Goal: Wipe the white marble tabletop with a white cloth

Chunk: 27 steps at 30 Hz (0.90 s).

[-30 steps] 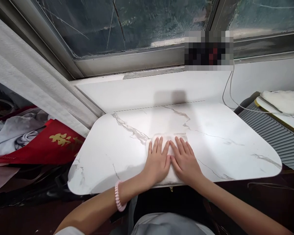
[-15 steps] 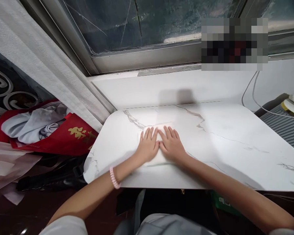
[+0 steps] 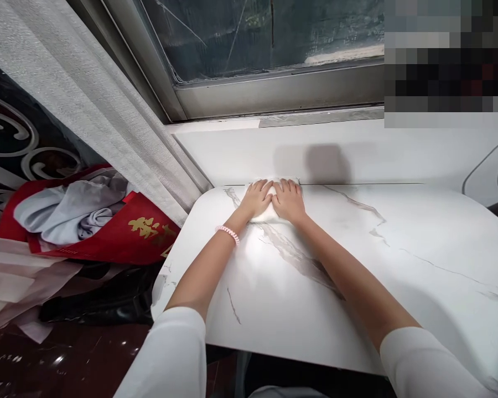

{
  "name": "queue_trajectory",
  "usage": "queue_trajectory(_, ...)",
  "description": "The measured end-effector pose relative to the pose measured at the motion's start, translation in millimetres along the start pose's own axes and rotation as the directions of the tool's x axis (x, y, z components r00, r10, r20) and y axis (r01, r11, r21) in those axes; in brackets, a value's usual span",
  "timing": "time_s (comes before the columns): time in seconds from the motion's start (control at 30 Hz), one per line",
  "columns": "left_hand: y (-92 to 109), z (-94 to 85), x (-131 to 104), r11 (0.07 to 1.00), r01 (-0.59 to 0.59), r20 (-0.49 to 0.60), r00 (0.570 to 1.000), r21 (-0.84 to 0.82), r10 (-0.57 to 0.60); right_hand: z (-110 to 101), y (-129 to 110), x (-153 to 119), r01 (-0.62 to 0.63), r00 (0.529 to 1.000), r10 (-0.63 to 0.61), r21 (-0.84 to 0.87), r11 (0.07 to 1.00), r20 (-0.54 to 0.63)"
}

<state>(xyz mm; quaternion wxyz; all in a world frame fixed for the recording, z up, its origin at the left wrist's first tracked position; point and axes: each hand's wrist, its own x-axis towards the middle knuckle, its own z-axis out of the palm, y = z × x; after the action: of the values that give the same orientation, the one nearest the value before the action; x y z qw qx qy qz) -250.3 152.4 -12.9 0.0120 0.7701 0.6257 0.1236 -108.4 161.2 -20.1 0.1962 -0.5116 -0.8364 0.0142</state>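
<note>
My left hand [image 3: 256,200] lies flat on a folded white cloth [image 3: 269,214], its fingers stretched toward the wall. Beside it, my right hand [image 3: 289,201] presses on the same cloth with fingers spread, the two thumbs close together. Both hands are open, palms down. Under the cloth is a white marble-patterned table [image 3: 249,287], and the cloth's far edge reaches the back edge by the wall. A pink coiled band [image 3: 228,234] circles my left wrist.
A white curtain [image 3: 120,121] hangs at the left, next to a red bag [image 3: 149,232] with clothes inside. Behind the table rise a white wall [image 3: 232,155] and a framed window [image 3: 282,91]. A thin cable [image 3: 481,160] hangs at the right.
Both hands have slid forward with the cloth, from the middle of the table to its back edge by the wall. My arms are stretched further out, and the view has shifted.
</note>
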Motion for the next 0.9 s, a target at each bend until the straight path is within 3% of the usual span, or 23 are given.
queue_trajectory(0.13,-23.9,-6.9,-5.0,0.999,-0.033,0.037,0.999,0.006,0.033,8.0,-21.2,6.0,-0.013,1.0,0.013,-0.013,1.0,0.0)
queue_trajectory(0.27,-39.4,-14.7,-25.3,1.0,-0.016,0.044,0.999,0.024,0.015,10.5,-44.6,1.4,0.017,1.0,-0.017,0.013,1.0,0.019)
queue_trajectory(0.47,-30.4,-23.0,-72.9,0.998,0.037,0.059,0.997,0.053,-0.041,1.4,-68.9,-33.1,0.018,0.997,-0.023,0.067,0.998,0.073)
queue_trajectory(0.6,-6.7,-30.0,-121.1,0.998,0.046,0.059,0.997,0.049,-0.049,-9.6,-79.8,-78.7,0.042,0.996,-0.048,0.086,0.995,0.07)
queue_trajectory(0.73,17.0,-39.4,-186.0,0.996,0.076,0.045,0.996,0.055,-0.078,-22.4,-96.8,-133.3,0.106,0.99,-0.118,0.154,0.982,0.074)
queue_trajectory(0.9,24.0,-53.1,-267.2,0.992,0.107,0.016,0.994,0.073,-0.109,-37.8,-135.9,-185.9,0.182,0.964,-0.229,0.292,0.939,0.135)
